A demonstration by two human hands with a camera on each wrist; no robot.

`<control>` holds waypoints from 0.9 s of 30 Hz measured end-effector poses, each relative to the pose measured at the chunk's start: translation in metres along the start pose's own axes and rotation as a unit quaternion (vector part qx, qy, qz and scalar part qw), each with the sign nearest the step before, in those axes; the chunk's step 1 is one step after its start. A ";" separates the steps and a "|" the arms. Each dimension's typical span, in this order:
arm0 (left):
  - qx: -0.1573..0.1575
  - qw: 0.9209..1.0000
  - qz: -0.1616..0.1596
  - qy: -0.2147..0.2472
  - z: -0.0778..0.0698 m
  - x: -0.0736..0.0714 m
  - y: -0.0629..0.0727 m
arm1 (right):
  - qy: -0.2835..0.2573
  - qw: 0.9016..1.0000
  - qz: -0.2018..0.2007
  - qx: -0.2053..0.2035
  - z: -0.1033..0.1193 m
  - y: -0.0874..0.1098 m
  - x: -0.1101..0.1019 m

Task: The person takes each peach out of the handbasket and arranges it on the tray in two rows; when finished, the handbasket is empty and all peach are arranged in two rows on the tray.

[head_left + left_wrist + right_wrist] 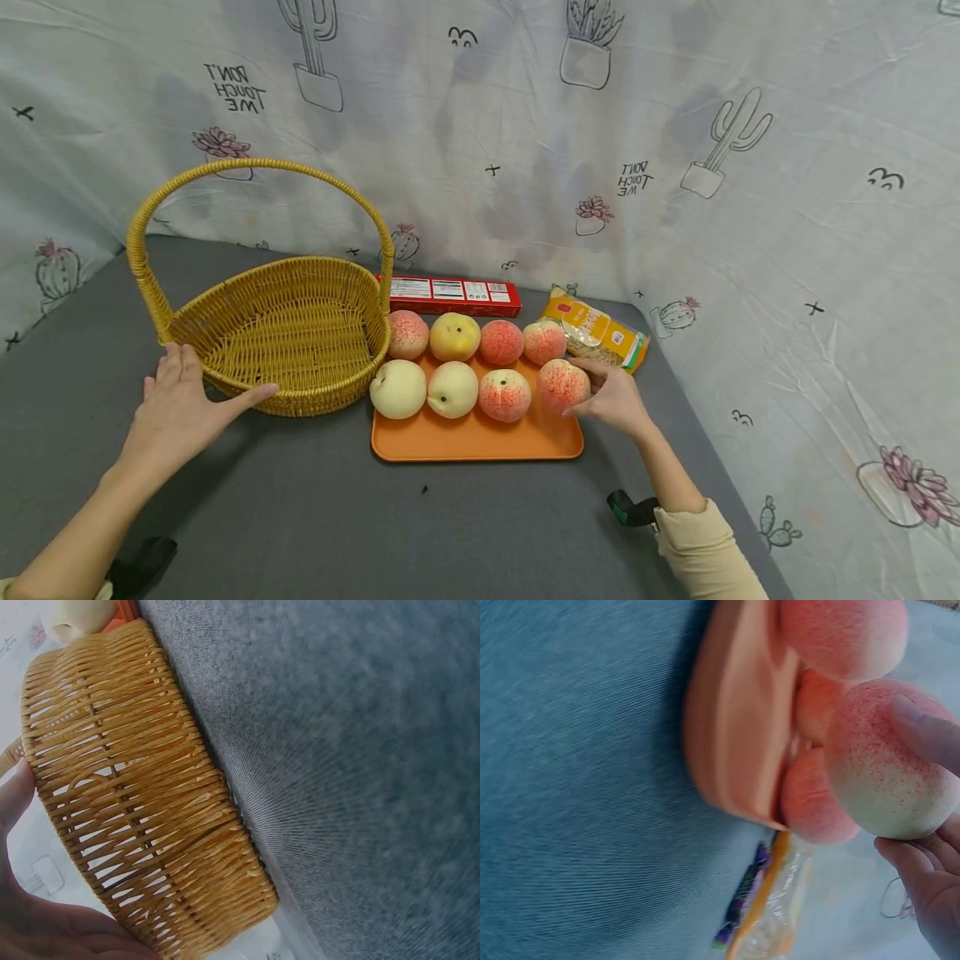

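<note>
In the head view a yellow wicker basket (300,321) with a tall arched handle stands on the left. My left hand (174,406) rests against its near left rim, thumb spread wide along the front; the left wrist view shows the thumb (16,796) touching the rim. On the right, my right hand (613,398) grips a red-speckled peach (562,385) between thumb and fingers. The right wrist view shows this peach (889,761) held above the tray's end. Several other peaches, some reddish and some pale, sit in two rows on the orange tray (480,446).
Behind the peaches lies a long red box (480,297). A yellow food packet (596,329) lies at the tray's back right. The grey table (420,533) meets a white printed cloth (465,192) at the back and right.
</note>
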State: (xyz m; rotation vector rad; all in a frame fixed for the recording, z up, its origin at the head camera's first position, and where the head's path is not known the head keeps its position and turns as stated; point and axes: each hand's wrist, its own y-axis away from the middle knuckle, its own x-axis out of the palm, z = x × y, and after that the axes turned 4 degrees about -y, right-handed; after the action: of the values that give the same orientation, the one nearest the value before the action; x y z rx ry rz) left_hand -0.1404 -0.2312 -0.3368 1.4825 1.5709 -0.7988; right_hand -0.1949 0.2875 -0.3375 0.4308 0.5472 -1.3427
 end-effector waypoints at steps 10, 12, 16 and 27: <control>0.000 1.000 -0.003 -0.001 0.000 0.000 0.001 | 0.090 0.995 0.031 -0.006 -0.012 0.002 0.009; -0.001 1.000 -0.002 0.000 0.000 -0.001 0.001 | 0.070 0.996 0.048 -0.005 -0.011 0.002 0.009; -0.004 1.000 -0.001 0.001 0.000 -0.001 0.001 | 0.018 0.997 0.070 0.009 -0.007 0.002 0.006; -0.003 1.000 0.002 -0.003 -0.001 -0.001 0.000 | 0.052 0.995 0.061 0.056 -0.008 -0.002 0.005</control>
State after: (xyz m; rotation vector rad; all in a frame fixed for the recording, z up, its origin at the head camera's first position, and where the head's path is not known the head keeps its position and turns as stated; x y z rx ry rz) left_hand -0.1405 -0.2314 -0.3352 1.4774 1.5651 -0.7940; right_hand -0.1975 0.2878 -0.3463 0.6193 0.5240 -1.2421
